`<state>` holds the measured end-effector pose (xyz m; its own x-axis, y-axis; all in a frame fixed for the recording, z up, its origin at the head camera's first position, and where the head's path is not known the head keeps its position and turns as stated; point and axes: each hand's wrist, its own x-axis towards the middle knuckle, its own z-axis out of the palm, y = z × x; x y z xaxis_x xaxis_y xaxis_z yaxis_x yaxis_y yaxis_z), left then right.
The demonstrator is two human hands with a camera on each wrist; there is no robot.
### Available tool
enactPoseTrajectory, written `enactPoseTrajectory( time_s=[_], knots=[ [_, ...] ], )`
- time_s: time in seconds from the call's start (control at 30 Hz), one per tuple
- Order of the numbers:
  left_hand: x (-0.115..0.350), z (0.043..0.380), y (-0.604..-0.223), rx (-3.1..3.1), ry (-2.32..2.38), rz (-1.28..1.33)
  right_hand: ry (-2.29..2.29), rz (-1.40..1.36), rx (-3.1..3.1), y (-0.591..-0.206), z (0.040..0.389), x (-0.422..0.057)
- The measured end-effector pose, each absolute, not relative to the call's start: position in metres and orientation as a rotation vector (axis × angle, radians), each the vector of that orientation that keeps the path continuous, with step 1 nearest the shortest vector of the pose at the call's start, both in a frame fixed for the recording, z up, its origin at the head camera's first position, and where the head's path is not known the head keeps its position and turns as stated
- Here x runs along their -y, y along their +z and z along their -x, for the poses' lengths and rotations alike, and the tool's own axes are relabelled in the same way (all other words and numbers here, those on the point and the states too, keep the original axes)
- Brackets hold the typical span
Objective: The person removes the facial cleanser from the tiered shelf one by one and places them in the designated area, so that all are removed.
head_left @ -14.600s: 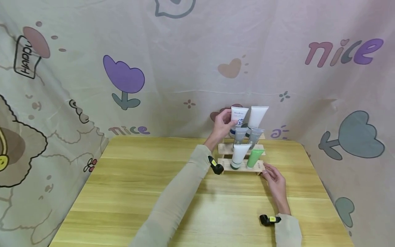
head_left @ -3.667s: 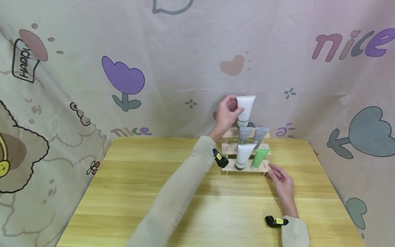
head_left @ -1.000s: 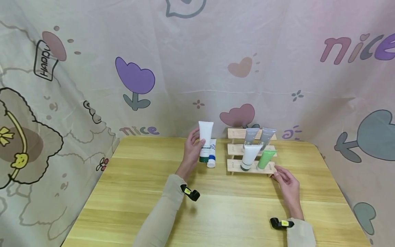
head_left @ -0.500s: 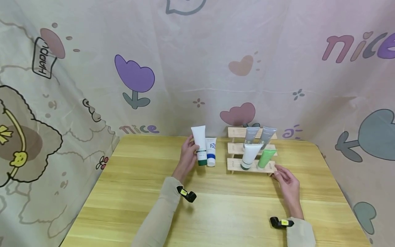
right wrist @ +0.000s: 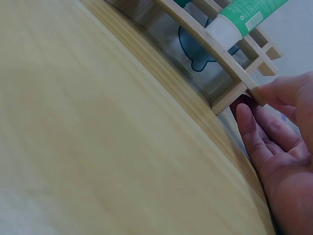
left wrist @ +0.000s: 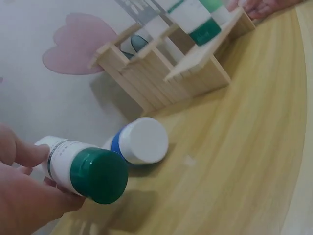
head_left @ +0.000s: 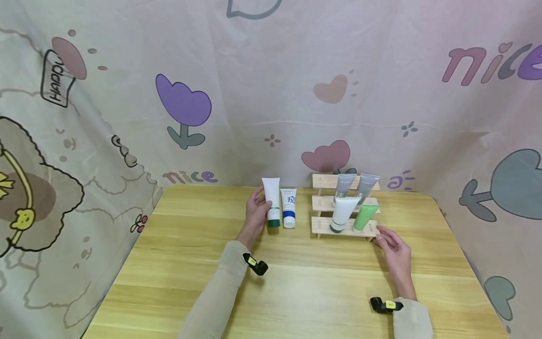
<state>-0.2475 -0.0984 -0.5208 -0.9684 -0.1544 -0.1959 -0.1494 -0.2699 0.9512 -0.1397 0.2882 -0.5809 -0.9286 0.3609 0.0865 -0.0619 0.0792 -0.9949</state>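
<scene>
My left hand [head_left: 256, 213] grips a white squeeze tube with a green cap [head_left: 272, 200] by its side, thumb across the front, cap end toward me. In the left wrist view its green cap [left wrist: 100, 175] hangs close over the table. Just to its right lies a white squeeze tube with a blue band [head_left: 289, 203]. My right hand [head_left: 397, 254] pinches the front right corner of a three-tier wooden rack [head_left: 322, 227]; in the right wrist view the thumb and fingers [right wrist: 281, 90] hold the bottom board's end.
The rack's lowest tier bears a white tube [head_left: 344, 213] and a green tube [head_left: 366, 216]. Two grey tubes [head_left: 345, 185] stand behind them on the middle tier. A patterned cloth [head_left: 254, 94] hangs along the wooden table's [head_left: 296, 292] back edge.
The left hand has taken the white green-capped tube off the top tier and brought it down left, beside the blue-banded tube, which earlier stood on the rack. The right hand stays at the rack.
</scene>
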Motion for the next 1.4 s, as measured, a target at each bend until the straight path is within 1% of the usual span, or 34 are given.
enactPoseTrajectory(
  time_s=[0.4,0.67,0.87,1.1,1.4],
  knots=[
    [0.097,0.256,-0.534,2.184,-2.208,-0.506,1.88,0.28,2.068,-0.582,0.141,-0.288],
    [0.091,0.259,-0.532,2.527,-1.79,-0.346,1.949,0.289,2.004,-0.58,0.141,-0.286],
    [0.097,0.261,-0.53,2.703,-1.512,-0.257,1.948,0.272,2.024,-0.581,0.141,-0.288],
    [0.106,0.262,-0.528,2.81,-1.481,-0.237,1.904,0.283,2.05,-0.582,0.141,-0.293],
    [0.107,0.263,-0.53,2.773,-1.602,-0.347,1.932,0.282,2.022,-0.583,0.141,-0.289]
  ],
)
